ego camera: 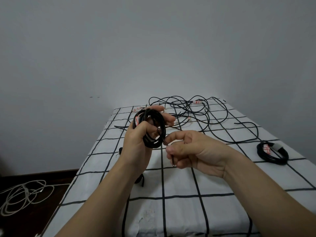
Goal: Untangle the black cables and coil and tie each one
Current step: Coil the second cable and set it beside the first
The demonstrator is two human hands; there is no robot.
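Tangled cables lie behind the tied coil, on the table.

Left hand grips coiled cable; right hand pinches its end.

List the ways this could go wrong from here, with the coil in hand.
1. The left hand alone holds the coil. If that grip loosens, the loops will likely spring apart.
2. The right hand holds the loose end only in a fingertip pinch, so it may slip before the tie is made.
3. The tangle lies just behind the coil, and a stray strand could get caught in the wrap.
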